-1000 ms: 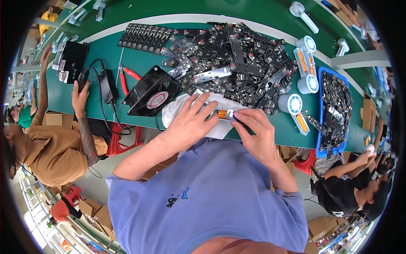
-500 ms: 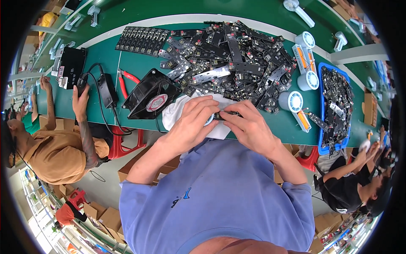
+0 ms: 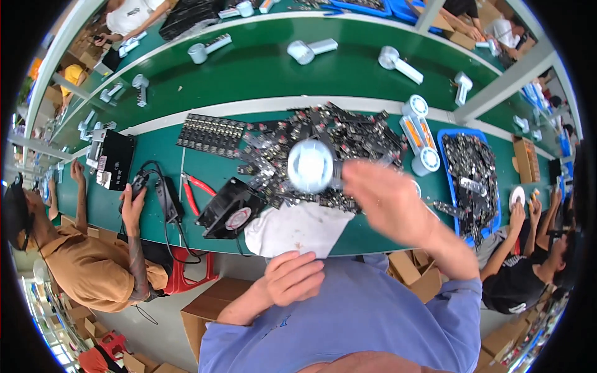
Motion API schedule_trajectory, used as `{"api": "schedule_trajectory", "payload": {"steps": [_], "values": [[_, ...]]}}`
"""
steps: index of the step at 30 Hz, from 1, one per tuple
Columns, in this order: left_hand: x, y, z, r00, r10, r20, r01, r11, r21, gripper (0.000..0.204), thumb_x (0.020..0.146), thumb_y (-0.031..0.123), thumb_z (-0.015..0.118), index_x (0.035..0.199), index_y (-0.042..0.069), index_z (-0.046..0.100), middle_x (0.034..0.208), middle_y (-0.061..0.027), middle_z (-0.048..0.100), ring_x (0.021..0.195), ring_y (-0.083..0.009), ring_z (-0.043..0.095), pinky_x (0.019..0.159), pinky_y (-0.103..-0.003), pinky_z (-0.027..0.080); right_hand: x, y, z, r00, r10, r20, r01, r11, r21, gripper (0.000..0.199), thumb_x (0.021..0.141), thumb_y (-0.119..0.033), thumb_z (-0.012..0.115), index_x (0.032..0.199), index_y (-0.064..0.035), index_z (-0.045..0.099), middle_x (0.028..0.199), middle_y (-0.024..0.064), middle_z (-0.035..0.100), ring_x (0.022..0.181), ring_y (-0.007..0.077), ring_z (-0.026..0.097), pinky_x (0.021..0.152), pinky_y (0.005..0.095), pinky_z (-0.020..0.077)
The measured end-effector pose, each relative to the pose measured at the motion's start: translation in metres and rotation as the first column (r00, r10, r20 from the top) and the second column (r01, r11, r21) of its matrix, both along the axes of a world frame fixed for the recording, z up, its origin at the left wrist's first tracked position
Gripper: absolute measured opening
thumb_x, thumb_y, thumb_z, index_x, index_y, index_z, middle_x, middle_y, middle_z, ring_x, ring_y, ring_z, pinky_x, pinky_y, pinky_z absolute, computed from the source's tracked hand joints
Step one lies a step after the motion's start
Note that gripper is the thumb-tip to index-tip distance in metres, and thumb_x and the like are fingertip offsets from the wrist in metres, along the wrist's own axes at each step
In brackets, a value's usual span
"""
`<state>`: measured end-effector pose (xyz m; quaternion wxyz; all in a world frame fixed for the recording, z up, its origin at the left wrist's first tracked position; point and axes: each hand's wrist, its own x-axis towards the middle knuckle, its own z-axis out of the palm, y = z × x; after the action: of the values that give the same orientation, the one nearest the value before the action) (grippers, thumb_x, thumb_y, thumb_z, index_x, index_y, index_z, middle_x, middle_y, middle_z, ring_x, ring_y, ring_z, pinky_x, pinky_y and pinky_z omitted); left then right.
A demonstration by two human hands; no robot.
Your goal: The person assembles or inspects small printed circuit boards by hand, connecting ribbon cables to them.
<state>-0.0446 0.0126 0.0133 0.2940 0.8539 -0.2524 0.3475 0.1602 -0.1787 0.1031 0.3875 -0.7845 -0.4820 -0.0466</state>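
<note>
The right hand (image 3: 388,202) is raised above the green surface (image 3: 205,165) and is blurred; it grips a small white handheld fan (image 3: 311,165) by the handle, so the round head of the fan faces the camera and stands over the big pile of dark circuit boards (image 3: 323,146). The fingers are closed around the handle, though the blur hides how exactly they sit. The left hand (image 3: 292,278) is low, near the person's chest in the blue shirt, just below the edge of the surface – it is loosely curled and holds nothing that I can see. Between the two hands a white cloth (image 3: 297,229) lies on the surface, with one corner hanging over the front edge. Just left of the cloth a black square fan (image 3: 231,208) lies tilted, and further left are red-handled pliers (image 3: 194,191). On the right a blue tray (image 3: 472,168) is full of dark parts. At the left, another person in a brown shirt has one hand (image 3: 132,208) on a black device at the surface.
</note>
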Motion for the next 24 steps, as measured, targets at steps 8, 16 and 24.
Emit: {"api": "schedule_trajectory", "payload": {"steps": [8, 16, 24], "values": [[0.009, -0.01, -0.061, 0.94, 0.175, -0.293, -0.177, 0.984, 0.022, 0.029, 0.086, 0.015, 0.083, 0.113, 0.008, 0.075, 0.113, -0.0042, 0.073, 0.111, -0.0253, 0.071, 0.092, -0.036, 0.053, 0.201, 0.225, -0.076, 0.947, -0.305, -0.1, 0.291, 0.948, -0.132, 0.015, 0.091, -0.012, 0.073, 0.098, 0.0002, 0.08, 0.094, 0.0263, 0.074, 0.093, 0.0468, 0.072, 0.088, 0.0531, 0.0578], [0.02, -0.014, -0.063, 0.931, 0.204, -0.303, -0.197, 0.979, 0.055, 0.03, 0.085, 0.022, 0.084, 0.112, 0.015, 0.076, 0.11, 0.0026, 0.073, 0.108, -0.0184, 0.071, 0.088, -0.03, 0.052, 0.275, 0.322, -0.146, 0.931, -0.351, 0.102, 0.365, 0.908, -0.207, 0.018, 0.087, -0.014, 0.073, 0.098, 0.0003, 0.075, 0.1, 0.0246, 0.076, 0.096, 0.0415, 0.075, 0.089, 0.0516, 0.061], [0.019, -0.014, -0.066, 0.913, 0.3, -0.275, -0.274, 0.953, 0.128, 0.03, 0.082, 0.024, 0.086, 0.109, 0.017, 0.076, 0.109, 0.0025, 0.073, 0.105, -0.0196, 0.07, 0.087, -0.032, 0.051, 0.356, 0.098, -0.042, 0.722, -0.611, 0.325, 0.687, 0.687, -0.235, 0.025, 0.084, -0.02, 0.073, 0.102, -0.0022, 0.073, 0.103, 0.0235, 0.076, 0.093, 0.04, 0.076, 0.082, 0.0505, 0.0623]]}}
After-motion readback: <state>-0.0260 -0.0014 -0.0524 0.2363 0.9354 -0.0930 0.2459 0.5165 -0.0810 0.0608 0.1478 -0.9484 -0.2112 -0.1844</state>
